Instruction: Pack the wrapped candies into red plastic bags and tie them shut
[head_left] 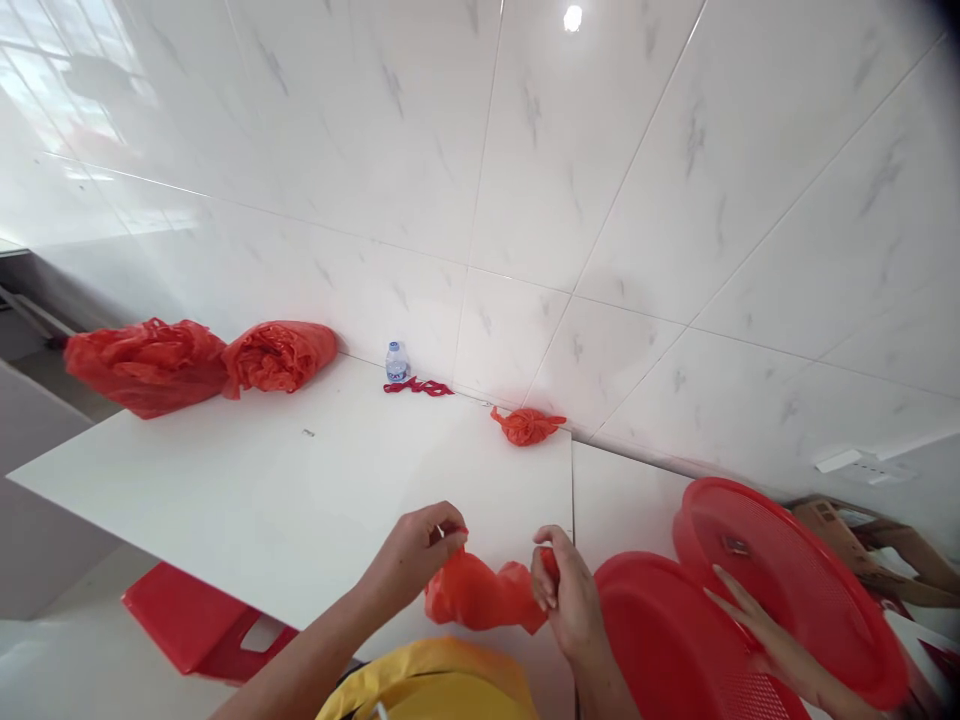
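Note:
A thin red plastic bag (pixel 480 592) hangs between my two hands near the front edge of the white table. My left hand (pixel 431 545) pinches its upper left edge between thumb and fingertips. On the other side, my right hand (pixel 566 585) has its fingers curled round a bunched part of the same bag. Whatever may be inside the bag cannot be made out. A small knotted red bag (pixel 529 426) lies beyond my hands, close to the wall.
Two bulky red bags (pixel 279 357) stand at the table's far left. A water bottle (pixel 397 362) and a dark red strip (pixel 418 386) sit by the wall. At right are red plastic baskets (pixel 667 640), with another person's hand (pixel 750 610) over them. A red stool (pixel 191 620) stands lower left.

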